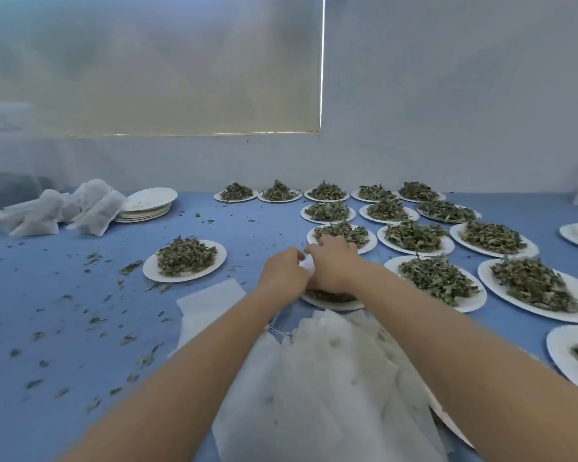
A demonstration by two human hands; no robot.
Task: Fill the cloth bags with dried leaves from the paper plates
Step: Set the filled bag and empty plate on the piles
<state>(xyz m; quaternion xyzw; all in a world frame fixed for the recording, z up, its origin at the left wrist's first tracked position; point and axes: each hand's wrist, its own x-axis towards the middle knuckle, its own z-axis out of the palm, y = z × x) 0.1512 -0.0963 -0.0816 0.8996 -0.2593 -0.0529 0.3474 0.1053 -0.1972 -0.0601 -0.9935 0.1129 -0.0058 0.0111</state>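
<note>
My left hand (pixel 284 273) and my right hand (pixel 334 263) meet over a paper plate (pixel 331 303) of dried leaves, mostly hidden beneath them. Both pinch a small white cloth bag (pixel 307 264) between them; only a sliver of it shows. A pile of flat empty cloth bags (pixel 331 378) lies near me under my forearms. Another plate of leaves (pixel 185 261) stands to the left of my hands.
Several plates heaped with dried leaves (pixel 437 281) cover the blue table's right half. At the back left sit filled bags (pixel 60 208) and a stack of empty plates (pixel 147 205). Loose leaf bits (pixel 90 315) litter the left side. A wall stands behind.
</note>
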